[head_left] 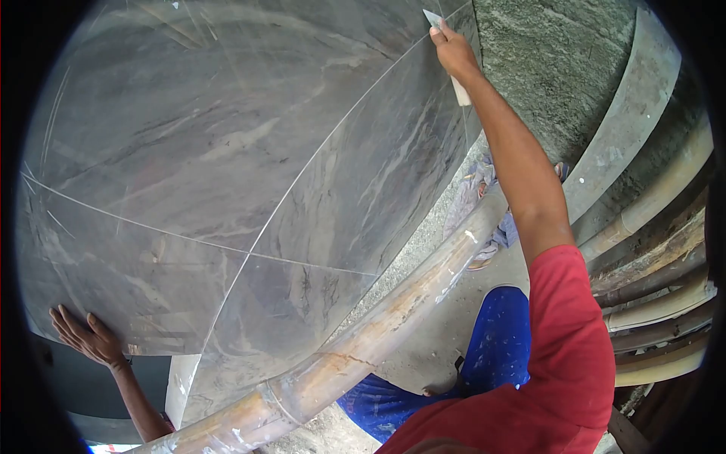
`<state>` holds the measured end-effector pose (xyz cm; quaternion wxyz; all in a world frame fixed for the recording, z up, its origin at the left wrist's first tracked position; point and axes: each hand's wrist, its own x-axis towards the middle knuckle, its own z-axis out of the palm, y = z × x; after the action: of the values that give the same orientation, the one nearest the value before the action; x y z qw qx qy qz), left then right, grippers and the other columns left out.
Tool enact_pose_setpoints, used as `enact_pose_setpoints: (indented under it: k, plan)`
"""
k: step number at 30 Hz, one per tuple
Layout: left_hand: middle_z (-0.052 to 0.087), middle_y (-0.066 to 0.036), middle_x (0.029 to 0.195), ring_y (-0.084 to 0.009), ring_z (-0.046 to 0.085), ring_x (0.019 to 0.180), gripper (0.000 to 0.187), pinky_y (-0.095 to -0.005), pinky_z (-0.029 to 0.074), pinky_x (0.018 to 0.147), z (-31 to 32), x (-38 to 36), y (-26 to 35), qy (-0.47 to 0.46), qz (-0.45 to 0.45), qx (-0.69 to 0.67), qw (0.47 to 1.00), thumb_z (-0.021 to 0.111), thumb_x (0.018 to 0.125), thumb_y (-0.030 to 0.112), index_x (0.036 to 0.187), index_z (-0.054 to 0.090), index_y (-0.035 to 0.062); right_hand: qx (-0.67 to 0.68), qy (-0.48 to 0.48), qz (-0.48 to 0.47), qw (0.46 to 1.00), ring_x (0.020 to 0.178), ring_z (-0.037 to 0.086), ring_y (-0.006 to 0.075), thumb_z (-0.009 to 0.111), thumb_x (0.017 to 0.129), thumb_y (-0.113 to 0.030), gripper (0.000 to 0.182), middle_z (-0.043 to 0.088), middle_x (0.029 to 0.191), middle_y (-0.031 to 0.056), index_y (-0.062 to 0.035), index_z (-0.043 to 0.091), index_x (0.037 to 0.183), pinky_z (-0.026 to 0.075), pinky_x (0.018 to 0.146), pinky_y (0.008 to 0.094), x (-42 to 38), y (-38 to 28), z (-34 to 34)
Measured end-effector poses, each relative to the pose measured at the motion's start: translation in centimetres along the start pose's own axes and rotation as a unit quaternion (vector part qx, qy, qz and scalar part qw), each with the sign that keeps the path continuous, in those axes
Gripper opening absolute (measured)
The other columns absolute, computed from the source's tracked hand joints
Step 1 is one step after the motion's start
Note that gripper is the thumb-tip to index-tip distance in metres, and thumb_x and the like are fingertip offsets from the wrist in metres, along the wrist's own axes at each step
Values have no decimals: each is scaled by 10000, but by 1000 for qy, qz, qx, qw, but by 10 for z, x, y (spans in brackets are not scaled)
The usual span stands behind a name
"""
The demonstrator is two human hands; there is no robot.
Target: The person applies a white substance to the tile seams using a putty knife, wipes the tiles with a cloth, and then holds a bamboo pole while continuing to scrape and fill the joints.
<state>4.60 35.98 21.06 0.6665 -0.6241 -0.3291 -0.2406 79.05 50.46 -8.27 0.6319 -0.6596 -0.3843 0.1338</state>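
Observation:
My right hand (455,54) is closed round a putty knife (460,92). Its pale handle sticks out below my fist and its small pointed blade shows above, close to a white grout line between the dark tiles. Grey marbled tiles (197,121) cover the wall in front of me, crossed by thin white joints. At the lower left, my left hand (89,342) lies with fingers stretched on the tile surface near its bottom edge, holding nothing.
A bamboo pole (333,371), flecked with white, crosses diagonally between my body and the tiles. Rough grey wall (552,60) adjoins the tiles at upper right. More poles (658,303) and a curved grey board (628,113) stand at right. Crumpled cloth (465,200) lies below the tile edge.

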Motion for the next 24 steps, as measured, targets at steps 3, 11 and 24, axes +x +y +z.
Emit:
enact_pose_setpoints:
  k: [3,11,24]
  plan:
    - [375,-125,1607,-361,315,1489,669,-565,210,1207,0,0,0,5,3,-4,1000,398,1038,560,1533,414,110,-106,-10,-76,991,1212,622,384,473,1039,-465,606,633,1326,233,-128,413,1539,489,995,430,-5,11,-1]
    - [382,-117,1605,-354,322,1487,653,-560,221,1204,1,-1,-2,8,4,1,1000,398,1043,547,1530,423,113,-163,-125,-61,977,1144,630,443,456,1052,-397,559,675,1191,263,-121,408,1536,497,969,482,-98,-24,7]
    - [380,-101,1608,-334,321,1492,652,-558,217,1209,0,-1,0,8,-5,1,1000,398,1038,555,1532,427,130,-125,-61,-134,981,1228,587,439,460,1046,-428,584,629,1310,259,-149,383,1554,456,1036,459,-89,-4,23]
